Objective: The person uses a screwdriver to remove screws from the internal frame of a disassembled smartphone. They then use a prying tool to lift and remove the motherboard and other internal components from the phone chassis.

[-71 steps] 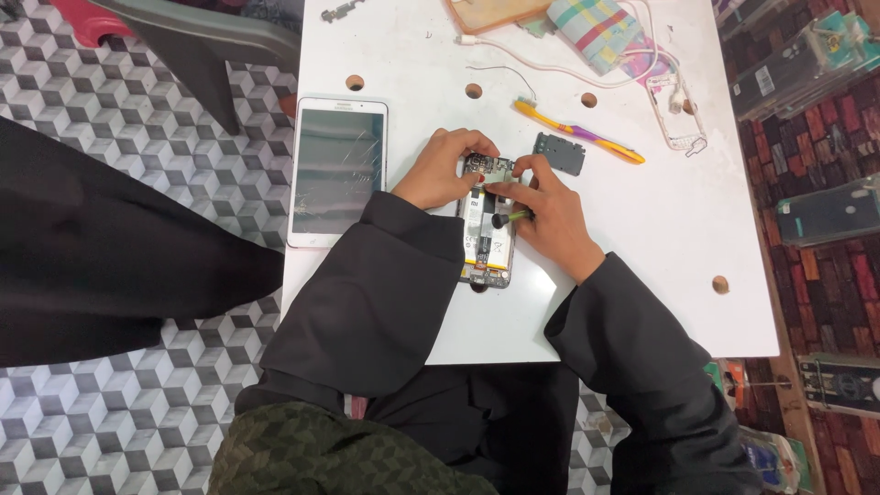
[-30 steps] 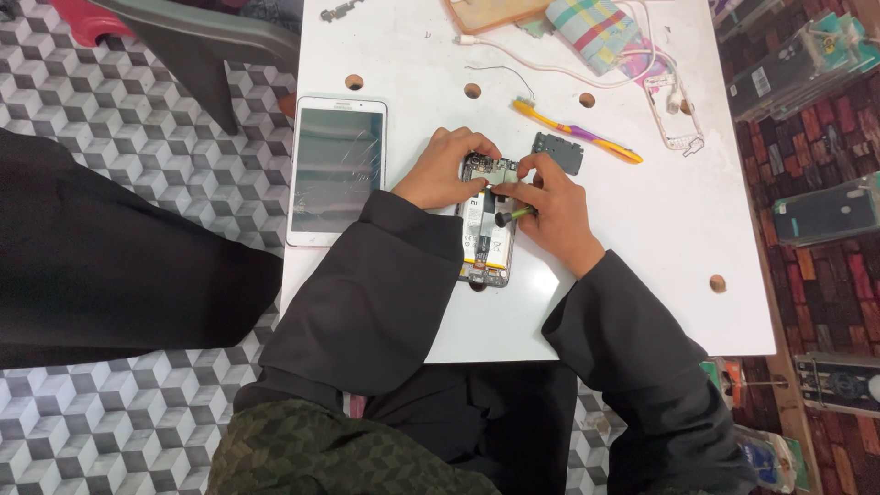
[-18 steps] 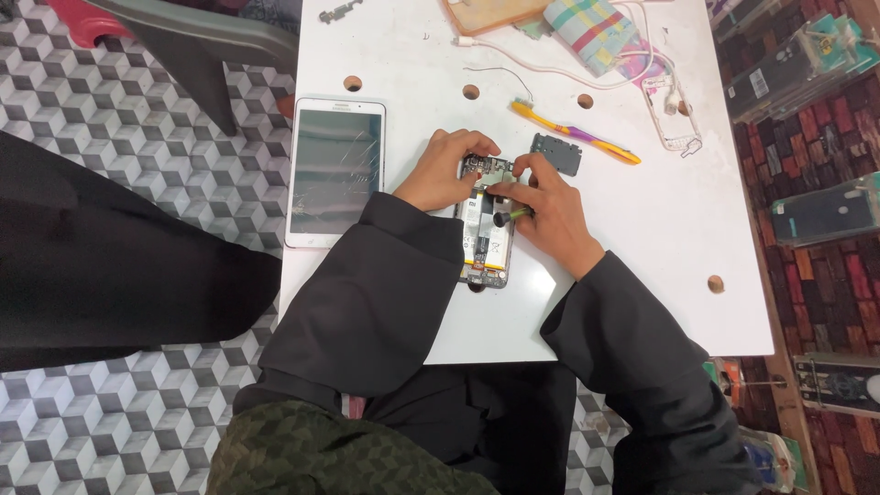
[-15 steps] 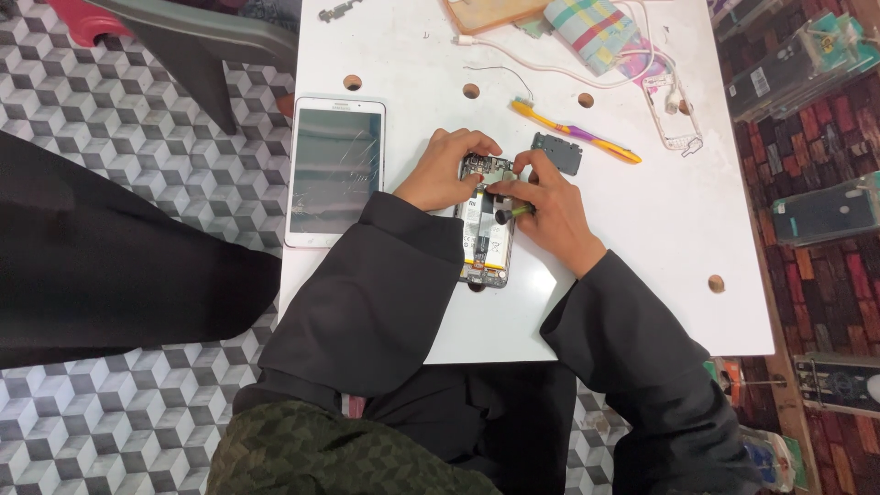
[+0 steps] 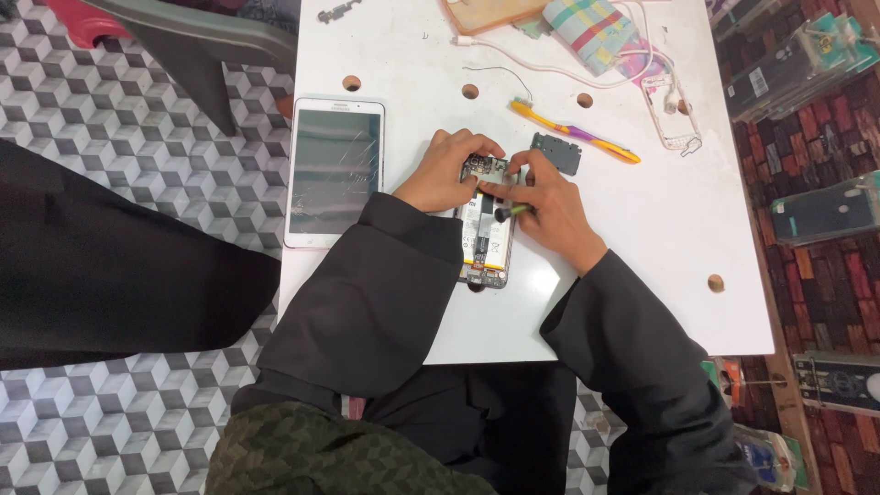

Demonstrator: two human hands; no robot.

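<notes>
A: Head view: left hand (image 5: 446,171) grips the opened phone (image 5: 487,229) top, mid-table, toward the near edge.
B: Right hand (image 5: 548,206)?
A: Closed on a small screwdriver (image 5: 510,212). White tablet (image 5: 334,171) hugs the left edge; right side open.

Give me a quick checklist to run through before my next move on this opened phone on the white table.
1. Opened phone lies flat on the white table: ok.
2. Left hand steadies the phone's top end: ok.
3. Right hand holds the green-handled tool at the phone's upper part: ok.
4. Tool tip seated where it should be: cannot tell, fingers hide it.
5. Removed dark cover piece lies apart from the phone, beside the yellow toothbrush: ok.
6. Tablet with cracked screen lies clear of the left sleeve: not ok, the sleeve reaches its lower corner.
</notes>
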